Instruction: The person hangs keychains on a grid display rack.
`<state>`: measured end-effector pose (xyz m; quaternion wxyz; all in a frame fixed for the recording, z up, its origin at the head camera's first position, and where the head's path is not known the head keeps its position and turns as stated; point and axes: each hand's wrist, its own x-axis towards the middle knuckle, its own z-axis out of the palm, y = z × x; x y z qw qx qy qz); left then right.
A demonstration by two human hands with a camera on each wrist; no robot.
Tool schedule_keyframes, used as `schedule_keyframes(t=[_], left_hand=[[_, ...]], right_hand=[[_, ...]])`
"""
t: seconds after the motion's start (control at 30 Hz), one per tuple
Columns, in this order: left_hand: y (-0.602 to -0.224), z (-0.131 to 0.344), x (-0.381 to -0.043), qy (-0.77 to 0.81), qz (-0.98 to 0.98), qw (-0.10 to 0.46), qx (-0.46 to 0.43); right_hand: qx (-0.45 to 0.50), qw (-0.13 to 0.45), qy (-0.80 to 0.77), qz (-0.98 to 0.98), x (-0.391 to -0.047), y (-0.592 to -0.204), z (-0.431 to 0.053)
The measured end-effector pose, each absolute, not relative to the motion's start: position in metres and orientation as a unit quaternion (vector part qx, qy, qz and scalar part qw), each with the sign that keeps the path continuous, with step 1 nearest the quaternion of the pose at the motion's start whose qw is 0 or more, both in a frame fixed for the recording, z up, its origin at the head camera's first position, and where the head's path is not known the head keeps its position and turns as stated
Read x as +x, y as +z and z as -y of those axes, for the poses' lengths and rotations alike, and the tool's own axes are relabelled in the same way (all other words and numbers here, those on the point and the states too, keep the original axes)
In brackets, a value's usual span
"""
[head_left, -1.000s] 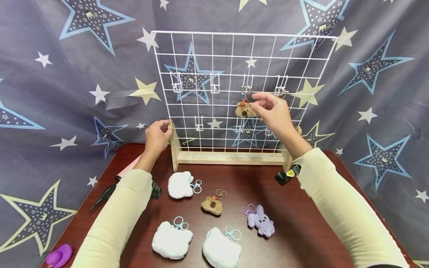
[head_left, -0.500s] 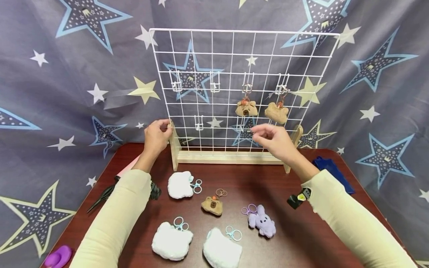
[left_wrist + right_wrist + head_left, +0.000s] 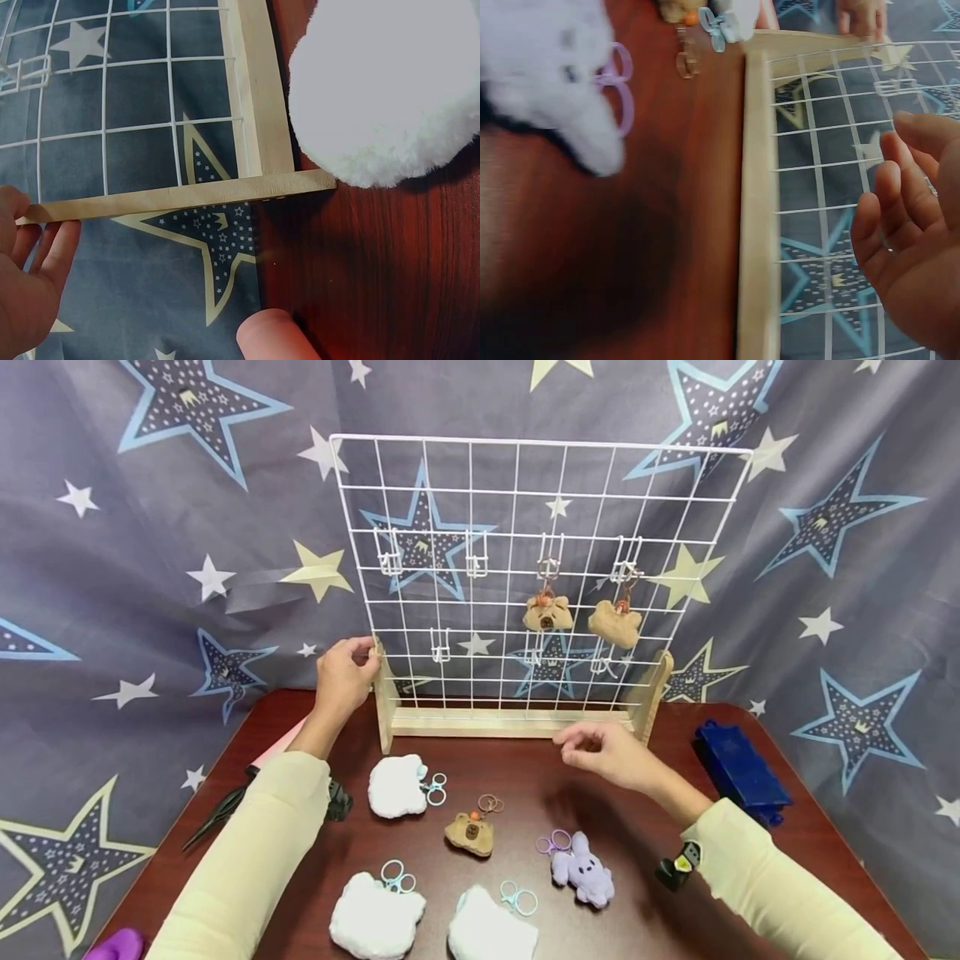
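My left hand grips the top of the wooden side post of a white wire grid rack. Two brown bear plush keychains hang from the rack's hooks: one faces forward, the other shows its back. Low before the rack's right part, my right hand holds nothing, its fingers loosely bent. On the table lie another brown bear keychain, a lilac rabbit keychain and three white fluffy keychains, one near the post and two at the front.
More wire hooks sit on the grid. At the table's right stands a dark blue box. On the left are a pink cylinder, a dark slender object and a purple item. A star-patterned cloth hangs behind.
My right hand has come down from beside the hanging bears to just above the table, uncovering the right-hand bear and the blue box. My left hand keeps its hold on the post.
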<state>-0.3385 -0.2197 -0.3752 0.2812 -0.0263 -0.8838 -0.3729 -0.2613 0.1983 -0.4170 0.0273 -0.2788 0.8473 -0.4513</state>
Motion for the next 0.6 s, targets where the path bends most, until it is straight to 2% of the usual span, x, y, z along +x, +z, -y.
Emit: schedule_keyframes(t=[0.4,0.6], left_hand=[[-0.376,0.22,-0.336,-0.375,0.882,0.285,-0.022],[-0.376,0.219,-0.337,-0.37,0.882,0.289,-0.031]], right_hand=[[-0.332,0.102,-0.405,-0.846,-0.241,-0.468,-0.204],[-0.337,0.121,-0.401,-0.843,-0.233,-0.484,-0.206]])
